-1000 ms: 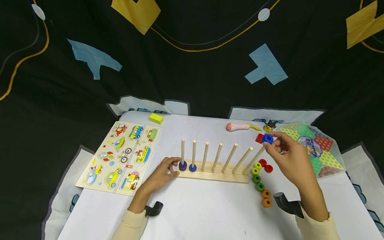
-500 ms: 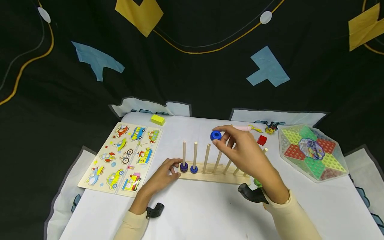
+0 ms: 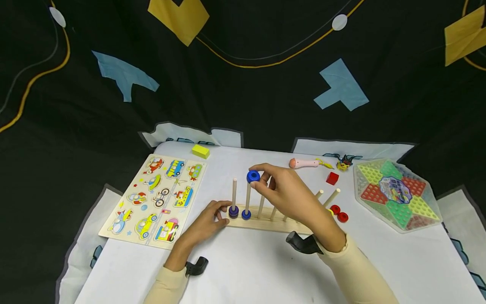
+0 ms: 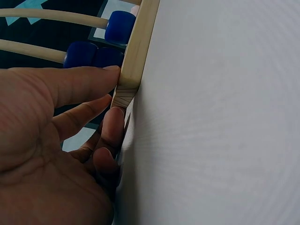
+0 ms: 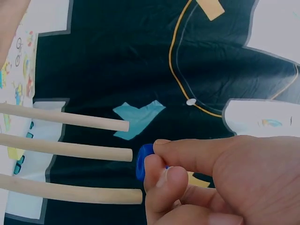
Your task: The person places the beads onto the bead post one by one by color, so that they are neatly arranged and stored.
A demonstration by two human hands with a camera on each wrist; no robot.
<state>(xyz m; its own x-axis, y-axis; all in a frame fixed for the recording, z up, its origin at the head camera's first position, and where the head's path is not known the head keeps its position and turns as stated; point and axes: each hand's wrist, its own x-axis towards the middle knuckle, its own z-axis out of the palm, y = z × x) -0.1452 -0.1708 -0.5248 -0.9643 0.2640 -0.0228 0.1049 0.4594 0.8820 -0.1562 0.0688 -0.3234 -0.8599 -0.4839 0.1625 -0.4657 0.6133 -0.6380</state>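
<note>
A wooden peg stand with a row of upright pegs lies on the white table. My left hand grips the left end of its base; the left wrist view shows thumb and fingers around the corner of the wood. Purple rings sit on the leftmost peg, and a blue ring is at the foot of the second. My right hand pinches another blue ring at the top of the second peg. From the right wrist, this held ring appears just beyond the peg tips.
Red rings lie off the stand's right end, other rings mostly hidden by the right arm. A picture puzzle board is at left, a yellow block behind. A pink microphone-shaped toy, red cube and star-patterned game box stand back right.
My right hand has carried the blue ring leftward from the stand's right side to above the second peg. My left hand has stayed at the stand's left end.
</note>
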